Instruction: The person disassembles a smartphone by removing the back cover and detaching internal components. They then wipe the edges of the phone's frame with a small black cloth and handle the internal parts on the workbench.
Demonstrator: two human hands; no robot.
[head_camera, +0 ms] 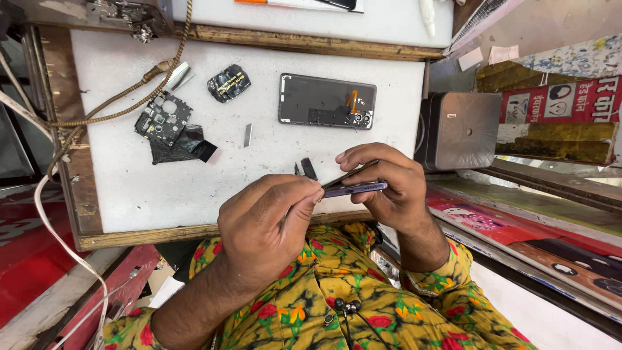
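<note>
A slim purple phone point(355, 188) is held edge-on above the near edge of the counter point(129, 188), just in front of the person's chest. The right hand point(389, 188) is wrapped around its right end, fingers curled over the top and thumb beneath, gripping it firmly. The left hand point(265, 223) meets the phone's left end, its thumb and forefinger pinched together at the edge, closed on it or on something very small there; which cannot be told. A thin panel seems to lift slightly from the phone's top under the right fingers.

Just behind the hands, dark tweezers point(306, 170) lie on the white counter. Farther back lies a grey phone back frame point(317, 97) with camera lenses and an orange strip. To the left lie a small metal strip point(248, 135), a glossy black part point(229, 83), a circuit board point(162, 118) and a piece of black film point(184, 146) touching it. A braided cord point(129, 104) curves along the counter's left side. Right of the counter stands a metal box point(460, 129).
</note>
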